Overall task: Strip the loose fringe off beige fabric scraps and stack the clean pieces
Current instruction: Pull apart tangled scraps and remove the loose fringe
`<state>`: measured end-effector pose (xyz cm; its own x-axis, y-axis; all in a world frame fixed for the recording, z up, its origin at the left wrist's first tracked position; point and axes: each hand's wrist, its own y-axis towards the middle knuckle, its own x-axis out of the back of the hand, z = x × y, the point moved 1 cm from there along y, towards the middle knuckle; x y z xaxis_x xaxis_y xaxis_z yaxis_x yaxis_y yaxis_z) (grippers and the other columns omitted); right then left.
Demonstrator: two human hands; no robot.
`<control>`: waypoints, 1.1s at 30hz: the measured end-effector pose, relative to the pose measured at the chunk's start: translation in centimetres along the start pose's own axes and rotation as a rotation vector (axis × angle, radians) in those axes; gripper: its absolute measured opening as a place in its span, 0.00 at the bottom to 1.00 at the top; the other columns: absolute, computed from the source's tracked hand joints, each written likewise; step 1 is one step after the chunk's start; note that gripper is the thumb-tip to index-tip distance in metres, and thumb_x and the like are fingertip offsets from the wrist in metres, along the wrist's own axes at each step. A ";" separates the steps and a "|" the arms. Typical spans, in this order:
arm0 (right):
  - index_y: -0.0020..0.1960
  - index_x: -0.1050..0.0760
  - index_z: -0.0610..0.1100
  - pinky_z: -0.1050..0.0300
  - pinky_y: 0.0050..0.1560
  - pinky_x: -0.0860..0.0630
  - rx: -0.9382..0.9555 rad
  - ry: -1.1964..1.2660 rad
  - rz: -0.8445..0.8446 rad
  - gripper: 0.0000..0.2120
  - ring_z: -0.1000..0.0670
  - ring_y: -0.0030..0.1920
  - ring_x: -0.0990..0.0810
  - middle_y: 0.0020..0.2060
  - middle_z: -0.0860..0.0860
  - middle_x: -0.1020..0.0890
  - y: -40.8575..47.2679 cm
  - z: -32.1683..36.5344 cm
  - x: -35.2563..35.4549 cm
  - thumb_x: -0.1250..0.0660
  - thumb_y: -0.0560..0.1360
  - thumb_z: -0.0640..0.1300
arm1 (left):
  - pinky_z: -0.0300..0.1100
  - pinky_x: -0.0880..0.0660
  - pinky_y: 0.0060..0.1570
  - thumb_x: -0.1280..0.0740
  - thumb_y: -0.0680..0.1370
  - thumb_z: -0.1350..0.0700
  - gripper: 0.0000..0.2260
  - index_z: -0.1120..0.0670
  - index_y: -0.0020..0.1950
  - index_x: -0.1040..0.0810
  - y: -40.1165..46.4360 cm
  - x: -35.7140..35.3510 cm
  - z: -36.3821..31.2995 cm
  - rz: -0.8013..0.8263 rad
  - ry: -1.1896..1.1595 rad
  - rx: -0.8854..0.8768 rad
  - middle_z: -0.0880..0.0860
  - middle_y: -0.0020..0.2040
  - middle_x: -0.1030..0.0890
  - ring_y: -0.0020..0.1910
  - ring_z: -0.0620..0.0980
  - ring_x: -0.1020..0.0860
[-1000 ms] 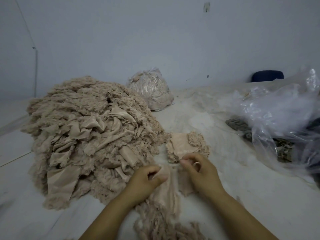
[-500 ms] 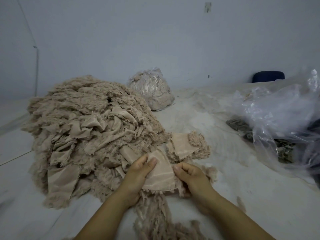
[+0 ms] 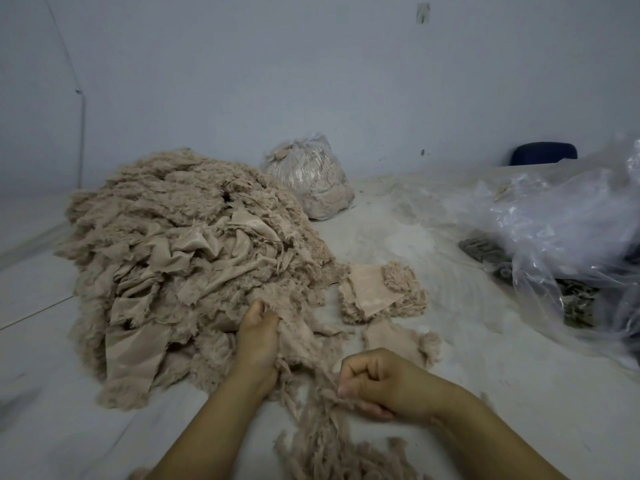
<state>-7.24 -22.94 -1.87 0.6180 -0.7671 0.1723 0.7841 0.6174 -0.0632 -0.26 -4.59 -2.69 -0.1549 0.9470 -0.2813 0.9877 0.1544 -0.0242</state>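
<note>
A big heap of beige fringed fabric scraps (image 3: 180, 258) fills the left of the floor. My left hand (image 3: 258, 336) grips a beige scrap (image 3: 301, 341) at the heap's near edge. My right hand (image 3: 375, 386) is curled into a fist, pinching a strand of loose fringe (image 3: 325, 396) that runs from that scrap down toward me. A small stack of flat beige pieces (image 3: 374, 294) lies just right of the heap. Another single scrap (image 3: 398, 341) lies in front of the stack. Stripped fringe (image 3: 332, 452) is piled between my forearms.
A tied clear bag of beige material (image 3: 311, 181) stands by the grey wall. Crumpled clear plastic sheeting (image 3: 561, 237) covers dark patterned fabric (image 3: 485, 251) at the right. A dark blue object (image 3: 543, 157) sits at the back right. The floor is dusty white.
Both hands held a flat scrap between them; now my left hand has gone up to the heap's edge and my right hand has pulled back toward me with fringe.
</note>
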 end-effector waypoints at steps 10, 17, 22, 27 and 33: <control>0.45 0.27 0.52 0.62 0.38 0.31 0.086 -0.352 -0.456 0.24 0.56 0.34 0.27 0.32 0.59 0.23 0.8 -0.5 0.2 0.36 0.66 0.72 | 0.37 0.26 0.32 0.35 0.77 0.47 0.09 0.50 0.42 0.21 -2.6 -1.5 0.0 0.363 0.384 -0.133 0.48 0.36 0.18 0.34 0.44 0.21; 0.35 0.34 0.46 0.60 0.34 0.34 0.212 -0.199 -0.782 0.14 0.58 0.28 0.33 0.25 0.58 0.30 1.7 -1.4 0.3 0.34 0.77 0.43 | 0.39 0.30 0.34 0.34 0.73 0.49 0.09 0.55 0.40 0.24 -3.4 -2.1 0.4 0.615 0.291 -0.068 0.53 0.36 0.24 0.36 0.49 0.27; 0.37 0.30 0.42 0.59 0.30 0.36 0.181 -0.003 -0.905 0.13 0.58 0.23 0.33 0.23 0.56 0.30 2.0 -1.9 0.7 0.38 0.80 0.43 | 0.33 0.29 0.29 0.33 0.71 0.52 0.07 0.53 0.36 0.21 -3.1 -2.0 0.3 0.584 0.227 -0.048 0.48 0.31 0.21 0.29 0.42 0.25; 0.41 0.29 0.42 0.58 0.30 0.27 0.156 0.394 -1.035 0.12 0.54 0.29 0.27 0.28 0.52 0.26 1.6 -1.4 1.4 0.43 0.82 0.44 | 0.33 0.27 0.32 0.31 0.70 0.52 0.07 0.53 0.36 0.20 -3.0 -1.6 0.7 0.613 0.192 0.000 0.49 0.33 0.20 0.32 0.43 0.23; 0.45 0.27 0.39 0.60 0.34 0.27 0.093 0.397 -1.139 0.12 0.50 0.36 0.26 0.37 0.45 0.25 1.1 -0.8 1.9 0.44 0.82 0.44 | 0.34 0.30 0.29 0.34 0.73 0.50 0.14 0.61 0.46 0.20 -3.6 -2.1 0.8 0.622 0.141 0.022 0.54 0.32 0.21 0.28 0.46 0.25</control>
<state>-5.18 -23.85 -2.36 -0.4363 -0.8695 -0.2317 0.8936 -0.4489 0.0023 -3.44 -7.38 -2.75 0.4479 0.8860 -0.1203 0.8939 -0.4407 0.0826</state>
